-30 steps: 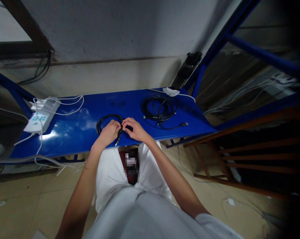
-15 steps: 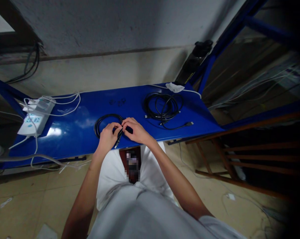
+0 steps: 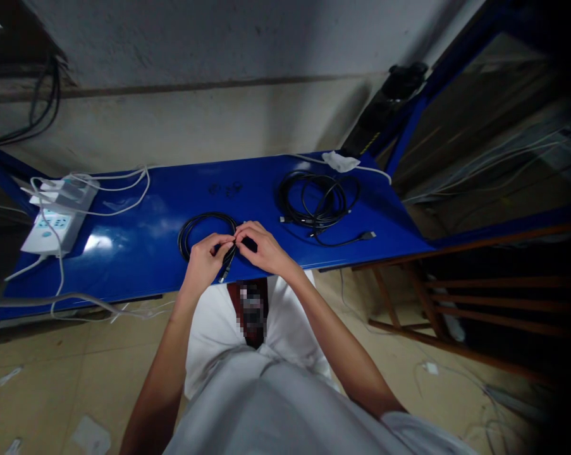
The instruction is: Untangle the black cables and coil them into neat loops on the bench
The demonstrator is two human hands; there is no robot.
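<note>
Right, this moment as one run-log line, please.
left hand: pinching coiled black cable | right hand: pinching same cable, beside left | larger cable pile: on blue table, right of hands | white power strip: table's left end

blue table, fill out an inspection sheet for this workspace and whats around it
Surface: blue table, glossy, with dark marks toward the back.
Things in hand: coiled black cable; metal-tipped plug near the front edge.
Clutter: white crumpled item and black bottle, back right.
Hands: left hand and right hand pinch the coil's right side; fine detail too small to tell.
Cables: black cable tangle on the right; white cords by the power strip, left.
Surroundings: wall behind; slatted wooden furniture right.
</note>
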